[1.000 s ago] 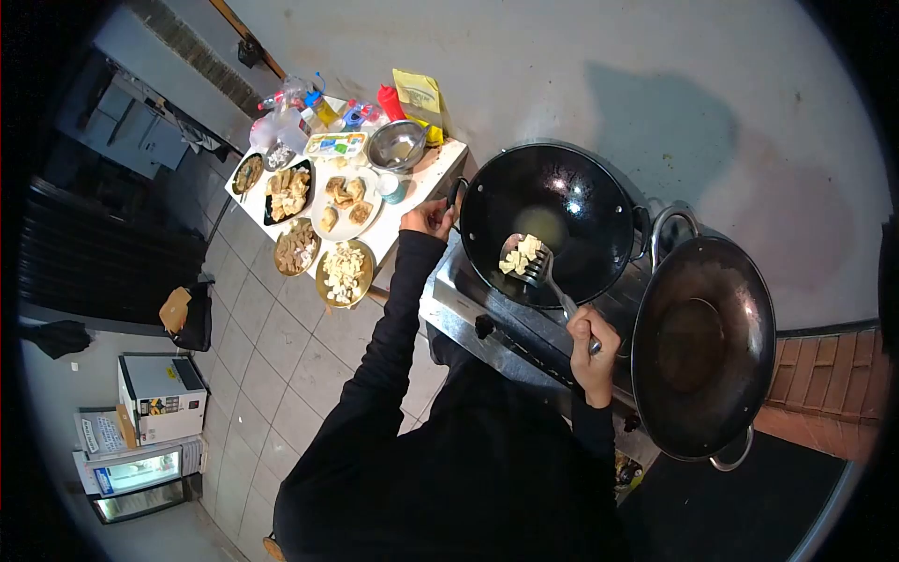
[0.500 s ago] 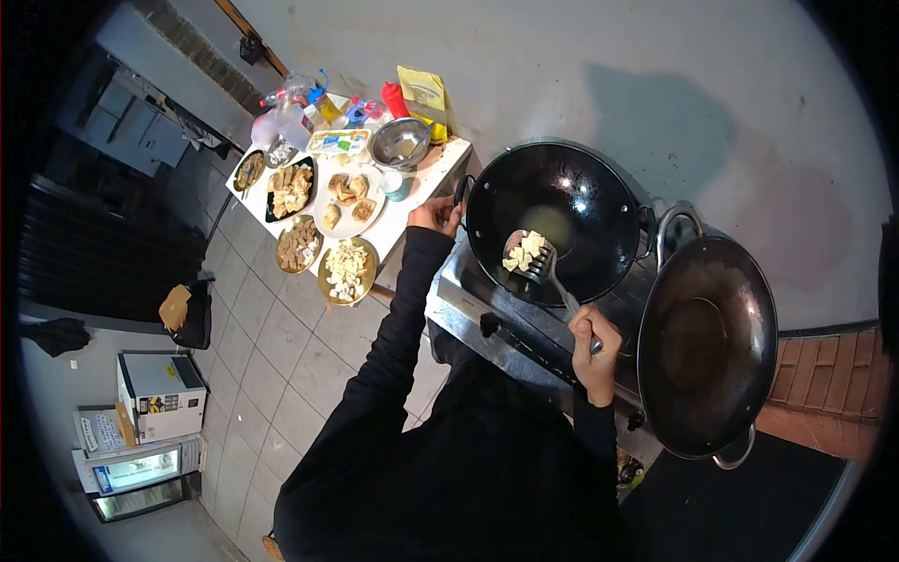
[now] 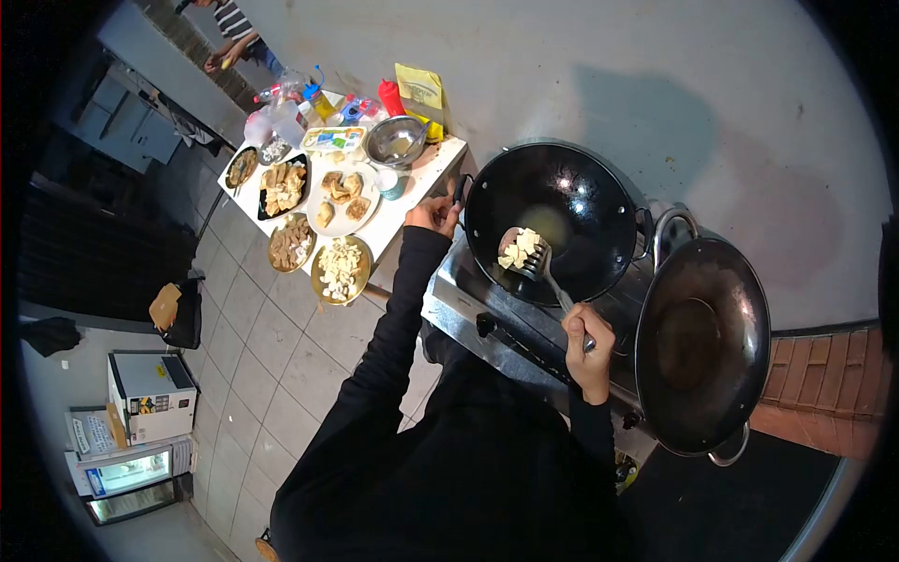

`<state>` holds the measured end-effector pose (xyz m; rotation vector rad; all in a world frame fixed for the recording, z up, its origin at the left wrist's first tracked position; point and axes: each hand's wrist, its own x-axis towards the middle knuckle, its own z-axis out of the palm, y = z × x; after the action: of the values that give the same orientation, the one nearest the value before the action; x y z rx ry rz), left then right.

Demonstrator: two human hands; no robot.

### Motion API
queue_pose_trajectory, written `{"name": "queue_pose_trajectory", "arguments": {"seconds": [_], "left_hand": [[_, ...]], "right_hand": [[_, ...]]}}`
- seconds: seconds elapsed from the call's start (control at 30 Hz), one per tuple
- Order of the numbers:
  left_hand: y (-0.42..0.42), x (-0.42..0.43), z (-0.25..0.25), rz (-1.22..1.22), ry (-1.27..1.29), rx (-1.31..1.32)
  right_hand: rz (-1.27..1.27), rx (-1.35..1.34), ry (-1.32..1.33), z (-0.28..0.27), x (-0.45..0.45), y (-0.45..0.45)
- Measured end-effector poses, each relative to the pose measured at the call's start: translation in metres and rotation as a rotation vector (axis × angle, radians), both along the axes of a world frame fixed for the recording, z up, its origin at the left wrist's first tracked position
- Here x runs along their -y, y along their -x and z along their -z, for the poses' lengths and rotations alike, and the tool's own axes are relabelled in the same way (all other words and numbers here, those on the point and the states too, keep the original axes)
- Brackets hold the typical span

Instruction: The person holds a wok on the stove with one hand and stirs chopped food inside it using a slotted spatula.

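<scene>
A black wok [image 3: 571, 201] sits on the metal stove, with a little liquid pooled in its bottom. My left hand [image 3: 433, 215] is closed around the wok's near side handle [image 3: 459, 189]. In my right hand [image 3: 589, 351] is the handle of a slotted metal turner [image 3: 552, 279], its head inside the wok. Pale yellow cubes [image 3: 520, 247] and a brownish piece lie together at the turner's head, on the wok's left wall.
A second, worn wok [image 3: 702, 347] stands tilted at the right. On the white table [image 3: 389, 217] at the left are a bowl of pale cubes [image 3: 341, 270], a bowl of brown pieces [image 3: 291, 244], a plate of browned food [image 3: 356, 222] and bottles. Another person [image 3: 239, 33] stands beyond it.
The whole view has shifted slightly left. Another person has come into view at the top left. Both hands keep their holds, and the turner stays by the food in the wok.
</scene>
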<state>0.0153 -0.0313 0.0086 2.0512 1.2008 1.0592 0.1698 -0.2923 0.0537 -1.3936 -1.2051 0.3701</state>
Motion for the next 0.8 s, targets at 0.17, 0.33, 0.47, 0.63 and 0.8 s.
{"name": "queue_pose_trajectory", "arguments": {"seconds": [0.17,0.33,0.47,0.63,0.8], "left_hand": [[0.000,-0.002,0.003,0.016,0.005,0.006],[0.000,0.000,0.000,0.019,0.055,0.016],[0.000,0.001,-0.007,0.022,0.084,-0.024],[0.002,0.000,-0.005,0.040,0.116,-0.034],[0.001,0.003,-0.012,0.038,0.150,-0.062]], "right_hand": [[0.019,-0.051,0.025,0.002,0.000,0.001],[0.043,-0.059,0.003,0.004,-0.006,0.003],[0.035,-0.007,0.001,0.002,-0.007,0.005],[0.037,-0.024,0.009,0.002,-0.012,0.009],[0.038,-0.015,0.007,0.004,-0.009,0.009]]}}
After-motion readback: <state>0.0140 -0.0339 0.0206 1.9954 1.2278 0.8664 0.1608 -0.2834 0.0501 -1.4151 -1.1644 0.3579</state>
